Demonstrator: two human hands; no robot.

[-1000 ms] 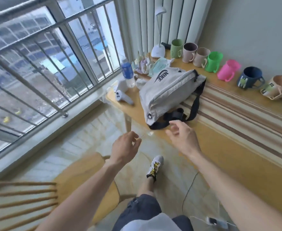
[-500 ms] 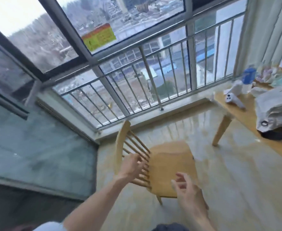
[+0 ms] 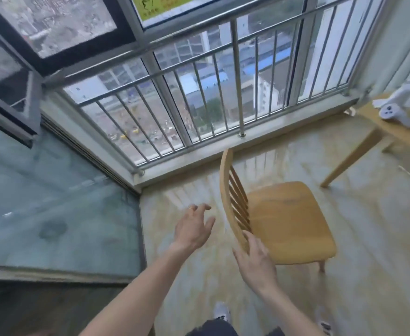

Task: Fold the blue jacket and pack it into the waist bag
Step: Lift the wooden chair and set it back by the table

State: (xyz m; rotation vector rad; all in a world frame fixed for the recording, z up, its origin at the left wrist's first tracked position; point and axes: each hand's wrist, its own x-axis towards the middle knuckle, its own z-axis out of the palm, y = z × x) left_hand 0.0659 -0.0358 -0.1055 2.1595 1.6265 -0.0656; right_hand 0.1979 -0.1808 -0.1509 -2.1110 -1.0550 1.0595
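Two bare hands reached forward, and neither held anything. The right hand [image 3: 256, 260] was spread loose, its fingertips [image 3: 247, 235] at or just touching the near end of a wooden chair's [image 3: 284, 219] slatted back; whether they truly pressed on the wood could not be told. The left hand [image 3: 194, 229] hovered beside the chair back, apart from it, fingers splayed above the glossy floor [image 3: 369, 226].

The chair seat was bare. Beyond it ran a metal window railing [image 3: 199, 98] with buildings far below. At the right edge stood the corner of a wooden table [image 3: 393, 132] with a white handheld controller [image 3: 395, 112] on it.

Neither the blue jacket nor the waist bag was in view, so where they lay could not be told from this picture. The task looked barely begun, with the jacket likely yet to be fetched.

One risk: a push on the chair back could tip the light chair or skid it across the smooth floor. Another: the blurred, turning view suggested quick movement, which might send a hand into the slats.
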